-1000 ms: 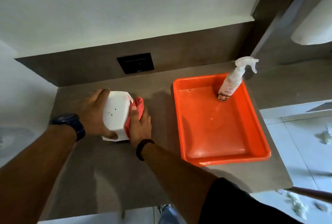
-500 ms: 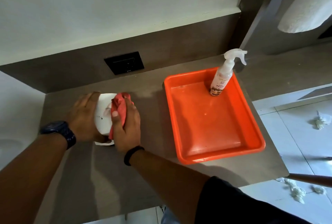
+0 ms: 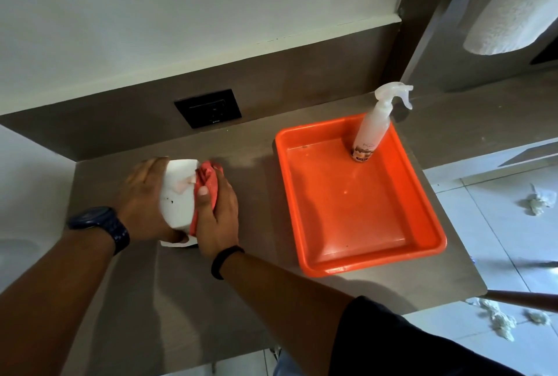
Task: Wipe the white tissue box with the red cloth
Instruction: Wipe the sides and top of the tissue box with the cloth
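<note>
Mid-wipe: left hand [image 3: 142, 194] braced the white tissue box [image 3: 178, 194]; right hand [image 3: 217, 209] pressed the red cloth [image 3: 208, 178] against its side. Next, likely another face.

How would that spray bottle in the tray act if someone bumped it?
The spray bottle is tall and narrow on a small base, so it would probably tip easily. It stands near the orange tray's far corner, so the walls might catch it. It looks like plastic, so likely light and unlikely to break.
</note>
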